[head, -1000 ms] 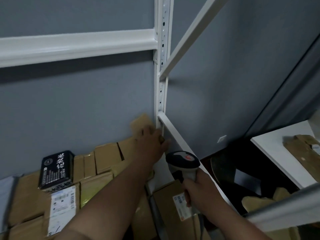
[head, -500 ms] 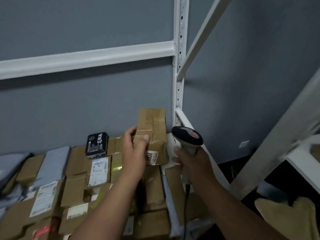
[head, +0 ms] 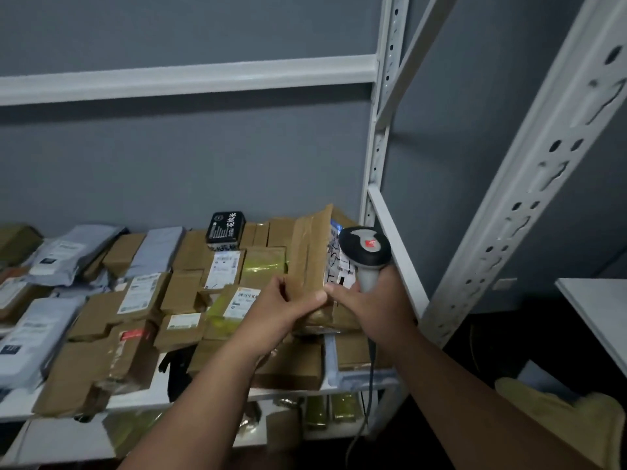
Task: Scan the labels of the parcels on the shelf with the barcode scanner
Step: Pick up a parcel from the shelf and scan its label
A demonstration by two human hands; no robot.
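Note:
My left hand grips a taped brown cardboard parcel by its lower edge and holds it upright above the shelf. The parcel's white label faces right. My right hand grips the handle of a grey and black barcode scanner with a red mark on top, its head right beside that label. A cable hangs down from the scanner. Many more parcels lie on the white shelf below and to the left.
Brown boxes, grey mailer bags and a black packet cover the shelf. White perforated uprights stand right of the parcels, another one nearer. A lower shelf holds more packets. A white table sits at the right edge.
The left hand has turned the lifted parcel so its label faces the scanner and brought it lower. The right hand has moved the scanner head close to the label. The view has shifted left and down.

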